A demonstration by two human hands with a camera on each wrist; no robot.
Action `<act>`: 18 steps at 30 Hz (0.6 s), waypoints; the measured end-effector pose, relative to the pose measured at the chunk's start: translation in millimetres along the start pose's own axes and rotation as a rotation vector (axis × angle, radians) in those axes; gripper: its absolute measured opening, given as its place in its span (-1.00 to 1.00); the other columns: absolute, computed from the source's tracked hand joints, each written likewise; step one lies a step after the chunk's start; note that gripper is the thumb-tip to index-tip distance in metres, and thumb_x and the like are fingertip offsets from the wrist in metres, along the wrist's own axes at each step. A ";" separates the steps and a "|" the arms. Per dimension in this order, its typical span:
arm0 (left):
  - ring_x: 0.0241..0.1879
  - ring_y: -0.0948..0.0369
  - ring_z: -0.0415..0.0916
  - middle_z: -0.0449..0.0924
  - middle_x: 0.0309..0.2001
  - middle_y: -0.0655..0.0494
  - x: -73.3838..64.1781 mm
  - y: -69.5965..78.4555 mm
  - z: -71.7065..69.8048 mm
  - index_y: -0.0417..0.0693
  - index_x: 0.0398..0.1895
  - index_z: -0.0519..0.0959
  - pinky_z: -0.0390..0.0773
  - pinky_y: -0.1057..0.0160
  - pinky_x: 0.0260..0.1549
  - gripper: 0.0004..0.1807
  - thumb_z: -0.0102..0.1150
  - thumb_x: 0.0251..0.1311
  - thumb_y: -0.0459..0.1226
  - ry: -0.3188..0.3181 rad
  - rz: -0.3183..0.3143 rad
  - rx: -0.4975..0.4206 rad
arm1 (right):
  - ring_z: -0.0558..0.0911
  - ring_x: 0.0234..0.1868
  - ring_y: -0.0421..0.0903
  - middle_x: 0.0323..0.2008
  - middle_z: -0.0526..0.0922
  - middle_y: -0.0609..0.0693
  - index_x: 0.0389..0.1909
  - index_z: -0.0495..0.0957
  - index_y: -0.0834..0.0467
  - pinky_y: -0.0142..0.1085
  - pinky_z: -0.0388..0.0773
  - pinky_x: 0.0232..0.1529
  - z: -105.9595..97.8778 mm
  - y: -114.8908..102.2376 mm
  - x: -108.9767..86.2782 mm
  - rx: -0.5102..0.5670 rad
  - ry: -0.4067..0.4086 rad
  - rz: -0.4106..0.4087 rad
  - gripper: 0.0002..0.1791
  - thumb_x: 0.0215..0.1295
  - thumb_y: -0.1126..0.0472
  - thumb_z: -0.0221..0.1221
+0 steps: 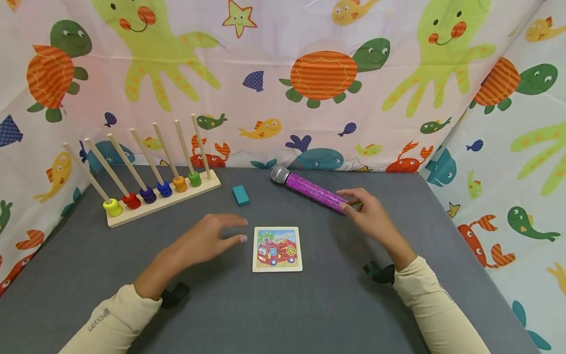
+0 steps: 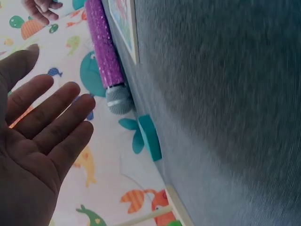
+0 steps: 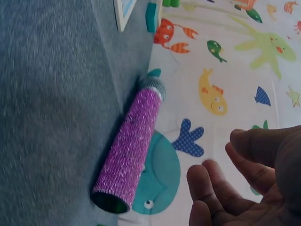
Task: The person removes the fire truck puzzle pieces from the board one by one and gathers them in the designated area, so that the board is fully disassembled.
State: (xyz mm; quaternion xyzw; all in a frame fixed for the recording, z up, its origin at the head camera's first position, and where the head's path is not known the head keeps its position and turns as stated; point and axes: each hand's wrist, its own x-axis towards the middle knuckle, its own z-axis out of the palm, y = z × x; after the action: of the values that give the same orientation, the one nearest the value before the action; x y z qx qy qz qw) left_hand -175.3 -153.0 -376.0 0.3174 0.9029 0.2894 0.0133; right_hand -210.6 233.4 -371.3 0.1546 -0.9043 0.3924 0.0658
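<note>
A microphone with a glittery purple handle and silver mesh head lies slantwise on the grey table. My right hand hovers by the handle's near end; the right wrist view shows a gap between the loosely bent fingers and the microphone. My left hand is held above the table with nothing in it, fingers extended. Just right of it lies a square wooden fire-truck puzzle. A teal block lies beyond the left hand, left of the microphone's head.
At the back left stands a wooden rack with several upright pegs, colored rings at their bases. A patterned sea-animal cloth hangs behind the table. A small green thing shows partly behind the right hand; its kind is unclear.
</note>
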 end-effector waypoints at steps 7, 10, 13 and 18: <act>0.16 0.04 0.49 0.59 0.11 -0.03 -2.0 12.7 15.0 -0.22 0.15 0.57 0.44 -0.05 0.10 -0.64 0.11 0.39 -0.22 0.011 -0.034 0.067 | 0.59 -0.16 0.00 -0.13 0.65 0.18 0.08 0.55 0.32 -0.22 0.53 -0.18 16.1 -6.6 1.3 0.081 -0.064 -0.009 -0.69 0.34 0.35 0.19; 0.18 0.05 0.47 0.57 0.13 -0.02 -3.6 17.4 20.4 -0.21 0.17 0.56 0.43 -0.04 0.12 -0.62 0.12 0.38 -0.22 -0.053 -0.011 0.058 | 0.59 -0.19 -0.01 -0.14 0.66 0.19 0.06 0.56 0.30 -0.22 0.53 -0.19 22.7 -9.0 1.7 0.093 -0.089 -0.023 -0.71 0.34 0.35 0.19; 0.16 0.05 0.48 0.58 0.12 -0.01 -4.1 22.4 26.3 -0.21 0.14 0.59 0.45 -0.02 0.11 -0.65 0.12 0.38 -0.23 -0.098 0.026 0.079 | 0.57 -0.22 -0.03 -0.13 0.66 0.18 0.05 0.58 0.30 -0.18 0.53 -0.20 29.4 -11.8 2.7 0.091 -0.123 -0.036 -0.71 0.34 0.33 0.20; 0.16 0.05 0.48 0.58 0.12 -0.04 -3.7 28.5 34.8 -0.21 0.09 0.62 0.45 0.00 0.11 -0.69 0.11 0.37 -0.26 -0.140 0.055 0.169 | 0.60 -0.16 -0.02 -0.11 0.66 0.17 0.06 0.56 0.33 -0.15 0.54 -0.15 43.0 -17.2 5.4 0.132 -0.183 -0.040 -0.70 0.34 0.33 0.20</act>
State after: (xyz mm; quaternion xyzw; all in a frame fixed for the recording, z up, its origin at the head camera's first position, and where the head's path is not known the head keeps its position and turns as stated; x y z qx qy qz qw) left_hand -149.1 -119.3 -390.4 0.3615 0.9120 0.1895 0.0418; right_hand -209.9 189.7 -387.6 0.2120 -0.8754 0.4339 -0.0195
